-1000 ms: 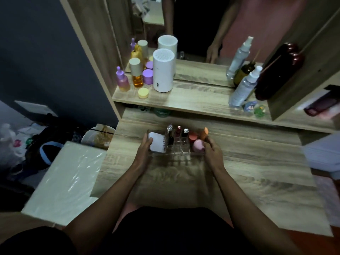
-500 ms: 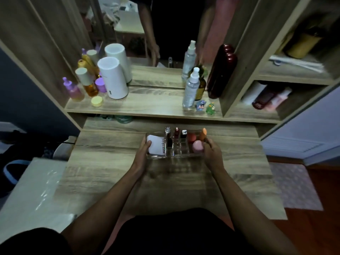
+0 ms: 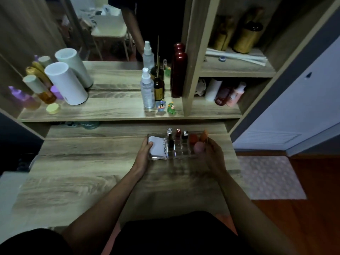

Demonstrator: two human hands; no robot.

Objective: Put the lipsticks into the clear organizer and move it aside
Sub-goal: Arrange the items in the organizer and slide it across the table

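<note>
The clear organizer (image 3: 181, 152) rests on the wooden desk, right of centre near its far edge. Three lipsticks stand upright in its back compartments: a silver-capped one (image 3: 169, 131), a dark red one (image 3: 178, 132) and a black one (image 3: 185, 134). A white packet (image 3: 157, 148) fills the left section; orange and pink sponges (image 3: 199, 146) sit in the right section. My left hand (image 3: 144, 155) grips the organizer's left end, thumb over the packet. My right hand (image 3: 214, 157) holds its right end beside the sponges.
A shelf (image 3: 110, 109) behind the desk carries a white cylinder (image 3: 67, 83), small bottles at left, a spray bottle (image 3: 147, 89), a dark red bottle (image 3: 178, 74) and two figurines (image 3: 166, 107). Side cubbies at right hold more bottles. The desk's right edge drops to a floor mat (image 3: 268, 176).
The organizer has slid to the right along the desk with both hands on it, and my view has turned to the right.
</note>
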